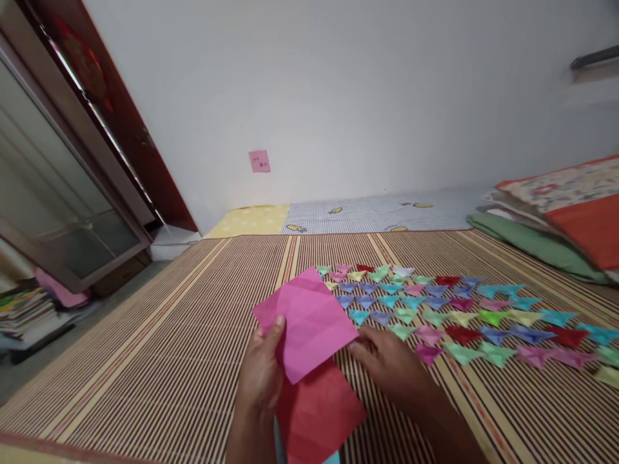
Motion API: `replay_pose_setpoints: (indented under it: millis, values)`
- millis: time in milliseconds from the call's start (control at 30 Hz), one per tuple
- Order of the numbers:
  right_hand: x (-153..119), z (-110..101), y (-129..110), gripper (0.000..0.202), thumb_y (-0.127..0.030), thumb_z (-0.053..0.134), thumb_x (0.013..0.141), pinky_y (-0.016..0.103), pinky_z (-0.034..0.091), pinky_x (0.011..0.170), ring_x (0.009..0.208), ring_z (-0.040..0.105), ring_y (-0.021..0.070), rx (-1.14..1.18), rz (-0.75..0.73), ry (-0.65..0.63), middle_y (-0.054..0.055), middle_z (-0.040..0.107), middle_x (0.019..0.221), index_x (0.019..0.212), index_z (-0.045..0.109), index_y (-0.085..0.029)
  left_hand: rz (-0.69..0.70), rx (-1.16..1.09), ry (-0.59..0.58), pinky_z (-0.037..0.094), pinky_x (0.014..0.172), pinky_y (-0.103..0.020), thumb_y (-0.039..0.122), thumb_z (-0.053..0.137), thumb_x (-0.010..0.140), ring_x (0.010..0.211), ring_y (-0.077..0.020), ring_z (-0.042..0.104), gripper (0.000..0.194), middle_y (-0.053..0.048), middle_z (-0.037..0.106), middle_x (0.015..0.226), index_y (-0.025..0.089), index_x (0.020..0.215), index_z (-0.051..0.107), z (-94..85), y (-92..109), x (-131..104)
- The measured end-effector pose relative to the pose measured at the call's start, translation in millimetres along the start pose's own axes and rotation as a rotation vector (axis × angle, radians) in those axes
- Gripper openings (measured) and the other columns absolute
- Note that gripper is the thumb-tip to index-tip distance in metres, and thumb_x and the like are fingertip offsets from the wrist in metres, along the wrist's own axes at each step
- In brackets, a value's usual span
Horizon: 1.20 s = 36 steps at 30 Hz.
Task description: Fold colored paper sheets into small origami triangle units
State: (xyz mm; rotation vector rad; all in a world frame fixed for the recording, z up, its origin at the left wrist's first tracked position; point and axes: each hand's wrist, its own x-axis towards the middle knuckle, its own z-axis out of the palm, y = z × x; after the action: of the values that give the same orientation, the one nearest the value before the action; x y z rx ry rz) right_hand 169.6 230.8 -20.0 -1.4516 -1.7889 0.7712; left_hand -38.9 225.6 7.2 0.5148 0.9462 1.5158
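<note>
A creased square of pink paper (316,319) is held up in front of me over the striped mat. My left hand (264,364) grips its left side, the thumb lying on top. At the paper's right corner, the fingers of my right hand (387,354) are pinched together on it. Beneath it lies a red sheet of paper (322,412), with a bit of blue paper (333,458) showing under that. To the right, rows of small folded paper boats (461,318) in many colours stand on the mat, some close to my right hand.
The striped mat (184,348) reaches back to a checked cloth (362,216) along the wall. Folded bedding and a pillow (575,206) sit at the right. A pink note (260,161) sticks to the wall. Books (31,312) are stacked on the left, beyond the mat's edge.
</note>
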Motion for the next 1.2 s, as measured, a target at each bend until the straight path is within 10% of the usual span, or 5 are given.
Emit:
replay_pose_setpoints:
  millis: [233, 400, 900, 1067, 1200]
  values:
    - [-2, 41, 24, 0.035, -0.011, 0.067, 0.062, 0.025, 0.018, 0.048, 0.05, 0.035, 0.0094, 0.127, 0.127, -0.384, -0.009, 0.033, 0.047, 0.049, 0.036, -0.022, -0.016, -0.021, 0.033, 0.063, 0.082, -0.038, 0.03, 0.088, 0.071, 0.093, -0.0316, 0.078, 0.039, -0.015, 0.081, 0.091, 0.01, 0.101, 0.072, 6.5, 4, -5]
    - [-7, 47, 18, 0.02, -0.019, 0.053, 0.076, 0.02, 0.033, 0.043, 0.043, 0.048, 0.0089, 0.305, 0.096, -0.604, -0.007, 0.051, 0.052, 0.057, 0.047, -0.02, 0.057, 0.001, 0.021, 0.063, 0.075, -0.036, 0.032, 0.088, 0.07, 0.087, -0.0303, 0.079, 0.039, -0.013, 0.081, 0.088, 0.011, 0.099, 0.073, 3.0, 5, -4]
    - [-20, 50, -4, 0.027, -0.014, 0.053, 0.076, 0.017, 0.028, 0.034, 0.033, 0.044, 0.0065, 0.25, 0.157, -0.693, -0.006, 0.053, 0.045, 0.05, 0.049, -0.02, 0.076, 0.125, 0.05, 0.06, 0.065, -0.032, 0.033, 0.088, 0.068, 0.073, -0.0265, 0.078, 0.033, -0.006, 0.078, 0.071, 0.013, 0.087, 0.07, 8.4, -4, -5]
    - [-15, 34, 4, 0.029, -0.018, 0.062, 0.072, 0.021, 0.024, 0.04, 0.039, 0.04, 0.0091, 0.131, 0.095, -0.581, -0.007, 0.047, 0.044, 0.049, 0.045, -0.021, 0.056, 0.135, 0.04, 0.06, 0.065, -0.032, 0.035, 0.09, 0.067, 0.071, -0.0265, 0.078, 0.036, -0.008, 0.078, 0.07, 0.012, 0.088, 0.072, 8.4, -12, 1]
    - [-1, -5, 23, 0.03, -0.031, 0.056, 0.084, 0.026, 0.034, 0.052, 0.054, 0.05, 0.0155, 0.108, 0.011, -0.156, -0.001, 0.056, 0.055, 0.056, 0.051, -0.021, 0.04, 0.168, 0.005, 0.059, 0.064, -0.032, 0.036, 0.089, 0.068, 0.07, -0.0259, 0.077, 0.038, -0.008, 0.079, 0.073, 0.012, 0.093, 0.075, 6.1, -13, 2]
